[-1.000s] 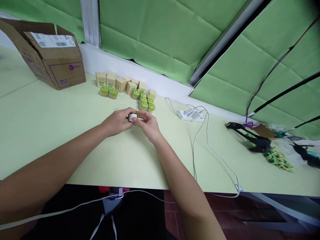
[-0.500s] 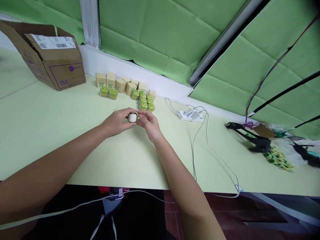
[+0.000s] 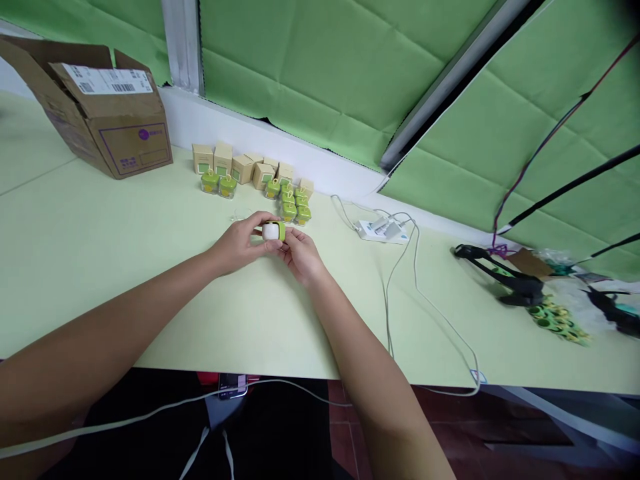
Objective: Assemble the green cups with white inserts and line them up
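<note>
- Left hand (image 3: pixel 241 243): bare; I am seeing its thumb and forefinger pinching the white-and-green piece (image 3: pixel 271 231) above the worktop (image 3: pixel 240 327), between its front and back edges.
- Right hand (image 3: pixel 302 259): bare; fingers are curling in at the piece's green end; their tips are partly hidden, so I cannot tell whether they are gripping or merely touching.
- Handling, my judgement: the left pinch should be staying light and steady; the right fingers should be working evenly; hard squeezing could be making a smooth piece slip.
- White-and-green piece: rounded white body, smooth-looking, perhaps plastic; green part is edging its right end.
- Pots (image 3: pixel 288 211): green lids with pale loops, clear lower walls; standing toward the back edge.
- Small boxes (image 3: pixel 223 160): tan card, square-cornered; lining the back edge behind the pots.
- Large carton (image 3: pixel 134 143): brown cardboard, flaps raised; standing nearer the back left corner.
</note>
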### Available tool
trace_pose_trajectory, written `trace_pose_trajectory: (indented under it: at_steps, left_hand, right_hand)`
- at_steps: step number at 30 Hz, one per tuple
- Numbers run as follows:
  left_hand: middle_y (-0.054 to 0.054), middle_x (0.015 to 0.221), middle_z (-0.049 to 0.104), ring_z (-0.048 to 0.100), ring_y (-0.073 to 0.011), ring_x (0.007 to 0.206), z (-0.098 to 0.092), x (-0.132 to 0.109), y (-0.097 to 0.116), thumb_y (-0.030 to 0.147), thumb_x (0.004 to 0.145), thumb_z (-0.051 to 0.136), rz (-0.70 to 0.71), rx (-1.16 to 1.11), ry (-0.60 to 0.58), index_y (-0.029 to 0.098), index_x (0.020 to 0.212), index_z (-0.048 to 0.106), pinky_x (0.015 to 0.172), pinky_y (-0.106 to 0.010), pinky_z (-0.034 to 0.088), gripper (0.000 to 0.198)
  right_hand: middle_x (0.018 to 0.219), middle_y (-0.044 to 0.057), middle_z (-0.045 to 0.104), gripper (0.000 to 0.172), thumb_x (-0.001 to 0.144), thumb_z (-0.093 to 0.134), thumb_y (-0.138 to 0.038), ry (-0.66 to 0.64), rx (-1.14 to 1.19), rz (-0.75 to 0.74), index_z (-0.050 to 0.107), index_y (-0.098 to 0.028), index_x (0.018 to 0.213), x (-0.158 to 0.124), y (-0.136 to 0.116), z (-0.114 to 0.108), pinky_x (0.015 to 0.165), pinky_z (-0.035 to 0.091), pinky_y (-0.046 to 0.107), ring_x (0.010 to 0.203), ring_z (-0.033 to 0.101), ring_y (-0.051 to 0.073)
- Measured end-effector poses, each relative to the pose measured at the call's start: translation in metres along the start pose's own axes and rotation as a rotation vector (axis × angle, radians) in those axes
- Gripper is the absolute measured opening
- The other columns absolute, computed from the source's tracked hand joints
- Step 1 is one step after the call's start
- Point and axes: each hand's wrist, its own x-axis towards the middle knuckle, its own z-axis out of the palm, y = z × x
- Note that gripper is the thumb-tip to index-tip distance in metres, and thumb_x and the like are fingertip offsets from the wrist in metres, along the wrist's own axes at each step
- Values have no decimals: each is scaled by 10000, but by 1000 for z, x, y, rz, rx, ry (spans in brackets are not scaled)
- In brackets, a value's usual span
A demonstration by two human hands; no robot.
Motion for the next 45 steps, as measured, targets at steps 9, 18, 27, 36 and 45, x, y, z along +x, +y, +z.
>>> trace_pose_trajectory:
  at_steps: [9,18,27,36,45]
  left_hand:
    - [-139,1318,684,710,-224,1064,9,6,-18,434,960,604,-167,-386,153,213,1274,523,893,-428,607,392]
    - [-118,1294,678,704,-197,974,5,7,-14,348,872,688,-184,-292,233,217,1226,556,760,-352,612,399]
    - [-105,1243,704,718,-194,894,4,7,-20,376,848,710,-249,-265,188,223,1192,606,667,-315,593,390]
    - [-79,1139,737,692,-194,844,-3,6,-19,330,892,637,-181,-37,225,220,1177,627,736,-347,573,306]
    - [-148,1526,494,357,-393,1469,-25,13,-45,464,811,720,-156,432,195,209,1272,635,1220,-569,302,534]
  right_hand:
    - [865,-6,746,56,923,672,-219,99,5,-33,706,-187,893,2,-4,-3,697,620,242,732,706,119]
    - [926,13,755,105,942,658,-287,145,-55,-125,696,-191,931,6,-4,-8,686,626,255,760,721,130]
    - [886,2,742,138,977,590,-238,178,-100,-150,696,-185,907,7,-4,-9,635,600,230,708,706,115]
    - [864,2,731,121,975,613,-240,194,-118,-163,692,-179,907,5,-10,-8,614,599,226,689,711,112]
    - [857,22,730,201,940,698,-357,318,-118,-204,680,-175,856,7,-9,-10,644,610,236,752,714,127]
